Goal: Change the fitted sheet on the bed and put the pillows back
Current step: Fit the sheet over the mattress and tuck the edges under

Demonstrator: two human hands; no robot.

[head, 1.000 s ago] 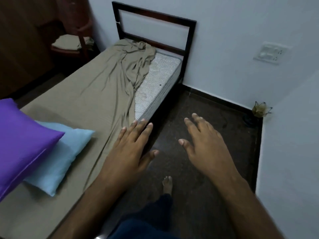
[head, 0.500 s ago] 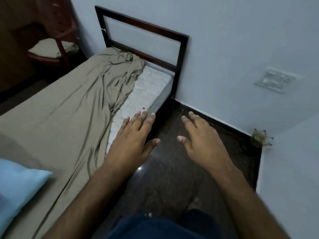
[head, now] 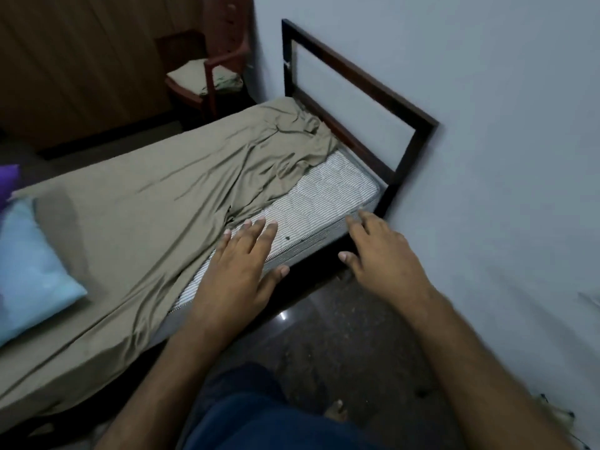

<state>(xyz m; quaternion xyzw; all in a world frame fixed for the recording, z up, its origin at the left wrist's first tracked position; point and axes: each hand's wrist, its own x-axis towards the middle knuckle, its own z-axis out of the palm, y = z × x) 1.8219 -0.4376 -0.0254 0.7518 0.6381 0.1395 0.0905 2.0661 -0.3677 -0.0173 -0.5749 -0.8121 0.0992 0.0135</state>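
— Where is the sheet (head: 156, 216) found?
— Pulled off the near corner, bunched beside the bared mattress (head: 328, 199).
— And each grip?
— Left hand (head: 237, 271) and right hand (head: 380, 254) are spread, nothing held; contact cannot be judged.

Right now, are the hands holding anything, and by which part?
Nothing is held. The left hand hovers open at the edge of the bare mattress beside the pulled-back sheet; the right hand reaches, fingers spread, toward the mattress corner.

Olive sheet (head: 156, 228) bunched, mattress corner (head: 328, 196) bare
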